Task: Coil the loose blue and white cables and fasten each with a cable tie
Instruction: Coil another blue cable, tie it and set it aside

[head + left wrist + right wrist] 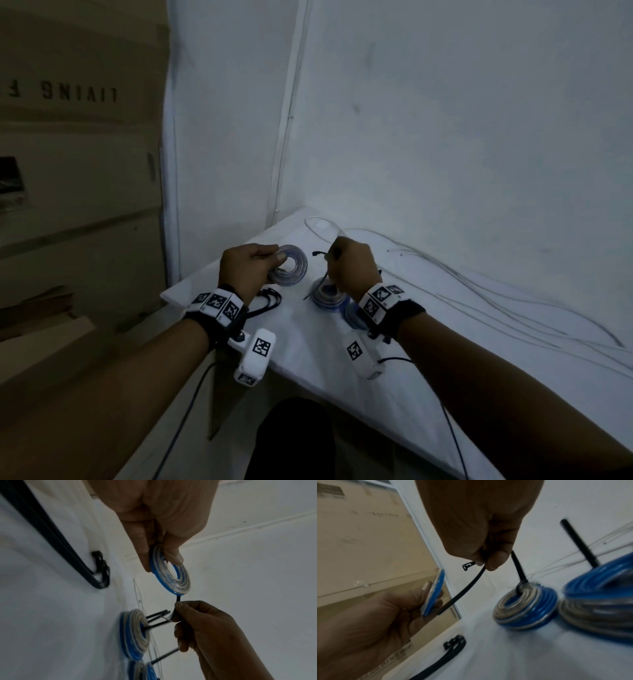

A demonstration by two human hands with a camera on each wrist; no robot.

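**Blue-and-white cable coils, one in hand, with black ties**

While held clear of the white table (308, 349), item one is a flat coil (170, 573) of blue and white cable, pinched at its rim between the thumb and fingers of the left hand (245, 269); its hole faces the head camera.

Item two: a black cable tie (462, 591), gripped by the right hand (352, 270) between curled fingers and thumb. Its head end juts out beside the fingertips, and its strap runs to the edge of the held coil; in the left wrist view a short black stretch meets the coil's lower rim. Whether it passes through the coil cannot be told.

Item three: a fastened coil (524, 609) lying on the table just below the right hand, blue and white turns stacked, a black tie tail standing up from its centre.

Item four: further coils (599, 601) just beside it, nearer the right wrist, also with an upright black tail; their number is unclear.

Item five: spare black ties (270, 296) in a loose bundle on the table by the left wrist.

Item six: loose white cable (479, 291) trailing along the table's far side against the wall.

Item seven: cardboard boxes (78, 137) stacked to the left of the table.
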